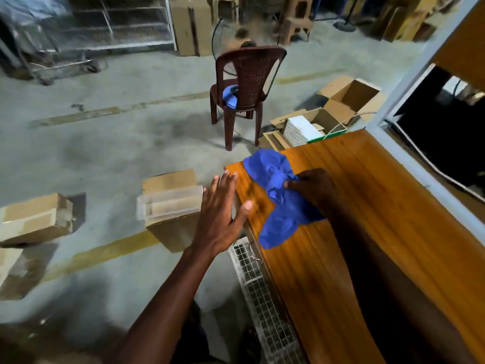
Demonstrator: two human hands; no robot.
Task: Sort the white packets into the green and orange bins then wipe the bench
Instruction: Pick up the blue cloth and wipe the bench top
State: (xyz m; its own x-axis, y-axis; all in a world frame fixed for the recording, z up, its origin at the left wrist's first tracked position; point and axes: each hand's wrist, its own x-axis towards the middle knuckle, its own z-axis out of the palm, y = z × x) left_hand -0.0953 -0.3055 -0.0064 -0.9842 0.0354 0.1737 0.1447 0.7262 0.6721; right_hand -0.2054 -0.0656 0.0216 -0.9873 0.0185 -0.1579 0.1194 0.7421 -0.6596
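A crumpled blue cloth (273, 185) lies on the orange-brown wooden bench (380, 219), near its far left corner. My right hand (315, 189) presses down on the cloth and grips its bunched middle. My left hand (223, 214) hovers flat at the bench's left edge, fingers spread, holding nothing. No white packets, green bin or orange bin are in view.
A brown plastic chair (244, 93) stands on the concrete floor beyond the bench. Cardboard boxes (173, 206) sit on the floor to the left, one with a clear tray (168, 203) on top. Open boxes (341, 101) lie behind the bench. A wire grille (259, 292) leans beside the bench.
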